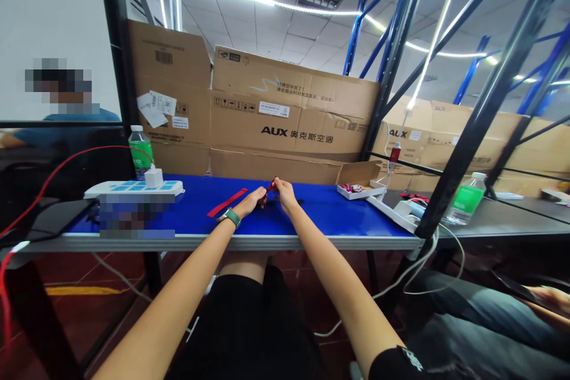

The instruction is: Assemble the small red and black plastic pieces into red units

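Close together over the blue table top (342, 214), my two hands meet at a small red strip (270, 186), which looks like ribbon or fabric. My right hand (285, 193) pinches its upper end. The fingers of my left hand (253, 202) are closed at its lower end; a green-banded watch (233, 217) is on that wrist. A longer, flat red strip (227, 202) lies on the table just left of my left hand. Something small and dark (301, 202) shows beside my right hand, too blurred to name.
A white power strip (133, 189) with a plugged-in charger (154, 177) and a water bottle (141, 151) stand left. An open carton (360, 188) with small packets sits right. A rack post (449, 154) rises at the right corner. Another person's legs (472, 326) are lower right.
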Demonstrator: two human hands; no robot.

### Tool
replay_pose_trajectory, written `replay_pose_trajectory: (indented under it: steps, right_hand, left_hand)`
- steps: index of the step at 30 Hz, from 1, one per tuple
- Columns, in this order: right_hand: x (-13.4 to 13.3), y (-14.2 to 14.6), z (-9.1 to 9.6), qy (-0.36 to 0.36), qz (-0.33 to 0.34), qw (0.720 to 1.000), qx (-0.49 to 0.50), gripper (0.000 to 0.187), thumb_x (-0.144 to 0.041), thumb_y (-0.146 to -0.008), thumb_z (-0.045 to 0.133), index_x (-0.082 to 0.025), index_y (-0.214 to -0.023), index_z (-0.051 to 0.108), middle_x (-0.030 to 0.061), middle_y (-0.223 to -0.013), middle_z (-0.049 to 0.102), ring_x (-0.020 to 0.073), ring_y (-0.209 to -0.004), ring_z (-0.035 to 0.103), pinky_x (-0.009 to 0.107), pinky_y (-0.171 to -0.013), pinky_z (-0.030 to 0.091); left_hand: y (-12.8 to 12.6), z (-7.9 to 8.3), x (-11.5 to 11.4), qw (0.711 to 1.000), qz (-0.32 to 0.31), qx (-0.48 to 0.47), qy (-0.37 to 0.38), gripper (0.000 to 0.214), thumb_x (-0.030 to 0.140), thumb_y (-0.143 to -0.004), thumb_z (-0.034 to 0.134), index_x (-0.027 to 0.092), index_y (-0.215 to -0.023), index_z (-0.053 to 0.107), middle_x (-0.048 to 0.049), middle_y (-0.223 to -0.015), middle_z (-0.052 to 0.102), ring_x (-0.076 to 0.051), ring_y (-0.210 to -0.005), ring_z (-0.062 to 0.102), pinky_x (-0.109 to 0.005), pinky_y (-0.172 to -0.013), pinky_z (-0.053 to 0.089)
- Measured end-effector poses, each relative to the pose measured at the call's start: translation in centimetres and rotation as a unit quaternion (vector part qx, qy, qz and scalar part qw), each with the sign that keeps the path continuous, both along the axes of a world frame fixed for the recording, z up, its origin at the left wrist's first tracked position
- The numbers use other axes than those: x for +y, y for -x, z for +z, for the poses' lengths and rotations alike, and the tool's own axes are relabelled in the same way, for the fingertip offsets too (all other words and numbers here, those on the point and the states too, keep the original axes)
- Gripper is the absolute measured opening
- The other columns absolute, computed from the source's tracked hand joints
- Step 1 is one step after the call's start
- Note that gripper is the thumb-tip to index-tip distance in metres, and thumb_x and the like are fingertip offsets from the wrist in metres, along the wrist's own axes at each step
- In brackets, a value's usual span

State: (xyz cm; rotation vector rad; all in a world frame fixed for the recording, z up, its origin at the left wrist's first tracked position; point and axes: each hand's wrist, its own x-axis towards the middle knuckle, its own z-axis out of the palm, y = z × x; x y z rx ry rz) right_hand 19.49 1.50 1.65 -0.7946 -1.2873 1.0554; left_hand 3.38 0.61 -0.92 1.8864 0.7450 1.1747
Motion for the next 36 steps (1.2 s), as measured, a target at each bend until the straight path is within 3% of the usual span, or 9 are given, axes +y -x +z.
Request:
replay_pose_trajectory:
  steps: [2,4,8,12,15,21,25,30,36]
  right_hand:
    - [-0.1,0.0,0.2,0.03,-0.004,0.999,0.03,0.057,-0.077,-0.069,0.063,-0.021,-0.069,0.05,0.0006,-0.067,0.059,0.0169,-0.071,0.057,0.026,-0.061,0.04]
    - [-0.5,-0.3,0.5,0.063,0.037,0.997,0.031,0.059,-0.079,-0.071,0.06,-0.021,-0.068,0.048,0.0015,-0.067,0.06,0.0173,-0.071,0.058,0.027,-0.061,0.042]
    - [-1.7,-1.2,1.0,0.034,0.151,0.987,-0.046,0.049,-0.062,-0.065,0.079,-0.019,-0.082,0.062,0.0039,-0.081,0.067,0.017,-0.076,0.06,0.025,-0.062,0.041]
    - [-2.0,-1.6,1.0,-0.058,0.12,0.987,-0.093,0.042,-0.053,-0.066,0.081,-0.017,-0.086,0.07,0.0021,-0.076,0.066,0.0139,-0.069,0.055,0.024,-0.058,0.034]
    - [-1.6,-1.4,0.9,-0.083,0.099,0.984,-0.119,0.039,-0.051,-0.067,0.08,-0.017,-0.082,0.071,0.0003,-0.067,0.063,0.0125,-0.062,0.05,0.025,-0.056,0.031]
    - [-0.4,0.1,0.0,-0.065,0.026,0.996,-0.062,0.038,-0.055,-0.068,0.074,-0.019,-0.071,0.061,-0.0026,-0.06,0.054,0.0114,-0.058,0.044,0.024,-0.054,0.03]
    - [0.1,1.1,-0.6,-0.043,0.021,0.998,-0.036,0.049,-0.066,-0.072,0.066,-0.021,-0.065,0.049,-0.0037,-0.057,0.047,0.0106,-0.055,0.04,0.023,-0.051,0.03]
    - [-0.2,0.6,0.0,-0.061,0.02,0.998,-0.028,0.048,-0.067,-0.072,0.068,-0.02,-0.072,0.055,-0.0037,-0.059,0.048,0.0105,-0.056,0.04,0.022,-0.052,0.033]
    - [-0.1,-0.2,0.0,-0.059,0.064,0.996,-0.013,0.048,-0.064,-0.067,0.073,-0.019,-0.074,0.057,-0.004,-0.061,0.048,0.0097,-0.056,0.04,0.021,-0.052,0.031]
  left_hand:
    - [-0.1,-0.1,0.1,1.0,0.004,0.002,-0.001,0.043,0.062,-0.089,0.044,0.021,-0.077,0.052,-0.001,-0.069,0.06,-0.016,-0.06,0.056,-0.032,-0.063,0.051]
    - [0.0,-0.2,0.1,1.0,0.024,0.008,-0.002,0.044,0.061,-0.09,0.043,0.021,-0.075,0.054,-0.0016,-0.069,0.061,-0.016,-0.059,0.056,-0.032,-0.062,0.05]
    - [0.4,-0.5,0.3,0.998,0.067,0.008,0.012,0.05,0.06,-0.092,0.035,0.02,-0.076,0.06,-0.0036,-0.069,0.065,-0.018,-0.06,0.059,-0.033,-0.062,0.051]
    - [0.6,-0.6,0.6,0.997,0.078,0.003,0.014,0.055,0.064,-0.093,0.034,0.02,-0.076,0.062,-0.0043,-0.069,0.066,-0.019,-0.061,0.06,-0.034,-0.062,0.05]
    - [0.4,-0.5,0.4,0.997,0.072,0.009,0.021,0.06,0.07,-0.092,0.032,0.021,-0.072,0.061,-0.0045,-0.066,0.064,-0.019,-0.059,0.058,-0.033,-0.06,0.048]
    - [0.0,-0.1,-0.2,0.998,0.056,0.032,0.013,0.062,0.071,-0.093,0.03,0.021,-0.064,0.054,-0.0016,-0.058,0.055,-0.018,-0.053,0.05,-0.034,-0.057,0.043]
    - [-0.3,-0.1,-0.3,0.998,0.043,0.036,0.018,0.06,0.071,-0.092,0.032,0.022,-0.064,0.053,-0.0008,-0.057,0.053,-0.018,-0.053,0.049,-0.033,-0.057,0.042]
    - [-0.3,0.3,-0.7,0.998,-0.003,-0.021,0.055,0.058,0.069,-0.092,0.035,0.02,-0.066,0.054,-0.0009,-0.057,0.053,-0.016,-0.051,0.048,-0.032,-0.056,0.043]
    - [-0.1,1.1,-1.6,0.991,-0.066,-0.066,0.094,0.052,0.068,-0.087,0.046,0.017,-0.086,0.058,-0.0022,-0.072,0.06,-0.016,-0.061,0.055,-0.031,-0.062,0.046]
